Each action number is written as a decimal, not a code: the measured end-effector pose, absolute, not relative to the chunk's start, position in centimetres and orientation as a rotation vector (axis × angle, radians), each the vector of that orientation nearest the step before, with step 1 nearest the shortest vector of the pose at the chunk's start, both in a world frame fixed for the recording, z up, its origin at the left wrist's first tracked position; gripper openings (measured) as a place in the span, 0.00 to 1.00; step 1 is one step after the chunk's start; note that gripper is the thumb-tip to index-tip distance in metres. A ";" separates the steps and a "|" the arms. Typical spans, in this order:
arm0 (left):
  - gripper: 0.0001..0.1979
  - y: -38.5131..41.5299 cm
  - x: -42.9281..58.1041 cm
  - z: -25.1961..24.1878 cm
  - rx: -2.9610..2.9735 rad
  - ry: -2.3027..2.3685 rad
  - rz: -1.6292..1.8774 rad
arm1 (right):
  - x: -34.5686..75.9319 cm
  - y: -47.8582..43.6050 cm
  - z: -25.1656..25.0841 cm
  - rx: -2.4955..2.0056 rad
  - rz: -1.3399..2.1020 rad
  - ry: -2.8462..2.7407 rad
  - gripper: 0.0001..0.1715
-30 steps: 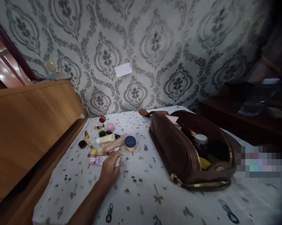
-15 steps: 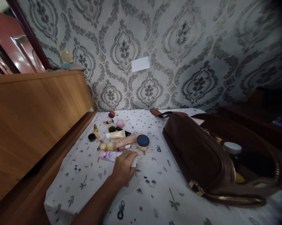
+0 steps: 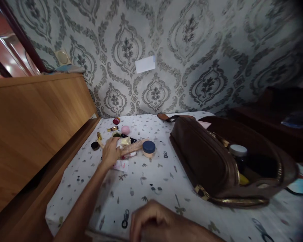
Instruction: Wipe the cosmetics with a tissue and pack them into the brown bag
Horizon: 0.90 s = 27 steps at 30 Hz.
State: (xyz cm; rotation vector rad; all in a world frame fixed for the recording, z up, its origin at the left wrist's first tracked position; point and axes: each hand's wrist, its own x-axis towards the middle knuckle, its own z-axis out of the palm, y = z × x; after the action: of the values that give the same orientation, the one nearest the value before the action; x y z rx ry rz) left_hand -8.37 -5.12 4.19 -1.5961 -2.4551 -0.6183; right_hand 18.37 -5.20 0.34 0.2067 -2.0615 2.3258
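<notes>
The left hand (image 3: 111, 153) has left the pink tube (image 3: 121, 165) and moved up into the cosmetics near the bed's (image 3: 151, 181) far left corner. Its fingers lie over the cream tube (image 3: 125, 141) (whether the grip closes, I cannot tell). The right hand (image 3: 154, 220) has appeared at the near edge, fingers curled, its grip hidden.

Bare sheet (image 3: 154, 181) is lying open at six o'clock of the cosmetics (image 3: 132, 147); brown bag (image 3: 204, 158) is blocking three o'clock, headboard (image 3: 40, 121) nine.
</notes>
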 end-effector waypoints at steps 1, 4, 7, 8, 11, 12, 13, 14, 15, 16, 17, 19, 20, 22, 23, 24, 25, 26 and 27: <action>0.21 -4.6 -9.4 4.6 -1.597 -2.484 -0.557 | 17.7 -4.4 0.9 0.138 2.395 -1.917 0.19; 0.18 -3.2 -11.7 5.1 -1.633 -2.581 -0.362 | 16.8 -2.8 1.6 -0.117 2.413 -1.619 0.13; 0.17 -1.9 -12.9 5.2 -1.701 -2.650 -0.217 | 16.9 -2.3 1.4 -0.229 2.465 -1.451 0.11; 0.16 -1.6 -13.2 5.3 -1.730 -2.666 -0.184 | 17.0 -2.2 1.3 -0.244 2.492 -1.408 0.11; 0.14 -1.0 -13.7 6.0 -1.806 -2.692 -0.135 | 17.1 -1.9 1.2 -0.278 2.547 -1.335 0.09; 0.14 -1.0 -13.8 6.4 -1.816 -2.694 -0.140 | 17.1 -1.8 1.2 -0.286 2.560 -1.325 0.08; 0.14 -1.1 -13.9 6.8 -1.818 -2.690 -0.159 | 17.0 -1.7 1.2 -0.289 2.572 -1.319 0.08; 0.14 -1.3 -14.0 7.4 -1.811 -2.682 -0.192 | 17.0 -1.7 1.2 -0.284 2.579 -1.316 0.08; 0.15 -1.6 -13.9 8.0 -1.797 -2.673 -0.237 | 17.0 -1.7 1.1 -0.277 2.581 -1.315 0.09; 0.16 -2.1 -13.7 8.7 -1.780 -2.662 -0.291 | 17.0 -1.6 1.1 -0.271 2.577 -1.317 0.09; 0.17 -2.6 -13.4 9.3 -1.762 -2.650 -0.347 | 17.0 -1.6 1.0 -0.269 2.569 -1.319 0.10; 0.20 -4.1 -12.0 10.3 -1.742 -2.630 -0.459 | 16.9 -1.6 0.8 -0.269 2.520 -1.322 0.13; 0.21 -5.1 -10.9 10.5 -1.744 -2.632 -0.546 | 16.9 -1.6 0.7 -0.277 2.470 -1.329 0.16; 0.22 -7.2 -8.0 10.3 -1.780 -2.683 -0.930 | 16.8 -1.8 0.5 -0.314 2.307 -1.408 0.25; 0.24 -8.3 -6.3 9.9 -1.772 -2.723 -1.204 | 16.9 -2.0 0.4 -0.342 2.200 -1.485 0.30; 0.26 -9.5 -4.5 9.3 -1.788 -2.759 -1.408 | 16.9 -2.3 0.4 -0.371 2.081 -1.587 0.33; 0.26 -10.6 -2.8 8.7 -1.773 -2.780 -1.551 | 17.1 -2.5 0.5 -0.388 1.956 -1.704 0.35; 0.26 -11.6 -1.1 8.0 -1.765 -2.824 -1.656 | 17.2 -2.7 0.5 -0.389 1.832 -1.817 0.36; 0.26 -12.6 0.3 7.4 -1.739 -2.900 -1.726 | 17.3 -2.9 0.6 -0.377 1.720 -1.916 0.35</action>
State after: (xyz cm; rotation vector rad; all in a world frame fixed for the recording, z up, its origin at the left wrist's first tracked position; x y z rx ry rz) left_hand 0.32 -12.56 7.36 -1.7385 -2.8996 -1.7258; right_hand 17.26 -2.91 0.60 -0.3770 -1.9156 1.7198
